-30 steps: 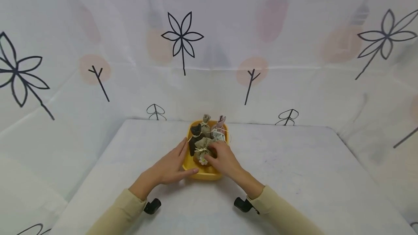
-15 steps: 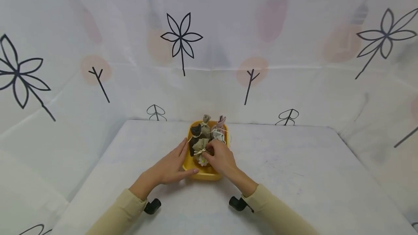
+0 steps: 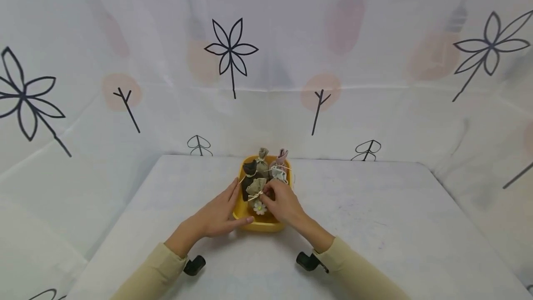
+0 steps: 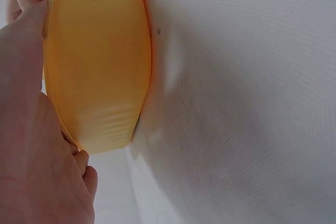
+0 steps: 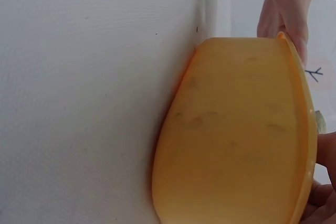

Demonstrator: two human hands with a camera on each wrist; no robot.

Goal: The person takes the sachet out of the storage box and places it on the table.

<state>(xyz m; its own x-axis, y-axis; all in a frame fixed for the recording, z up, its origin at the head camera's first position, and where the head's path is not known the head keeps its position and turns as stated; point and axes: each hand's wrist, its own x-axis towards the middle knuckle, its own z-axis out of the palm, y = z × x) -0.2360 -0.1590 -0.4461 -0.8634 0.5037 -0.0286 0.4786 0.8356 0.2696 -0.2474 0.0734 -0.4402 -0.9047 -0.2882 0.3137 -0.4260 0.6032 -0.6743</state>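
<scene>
**Right hand pinches the flowered khaki sack in the yellow tray**

The right hand [image 3: 285, 202] has thumb and finger closed on the flowered khaki sack [image 3: 256, 186] near its tie, in the near part of the yellow tray [image 3: 266, 228], which sits by the middle of the far edge of the table [image 3: 374, 244]. Only the head view shows the neighbours behind: a dark sack [image 3: 250, 169], a second khaki sack [image 3: 262, 164], a pink sack [image 3: 281, 157] and a pale sack [image 3: 279, 174]. Both wrist views show the tray's outer wall instead, its base down on the table. The left hand [image 3: 218, 213] is spread along the tray's left side, fingers straight, thumb across the near-left corner; both forearms slant inward
</scene>
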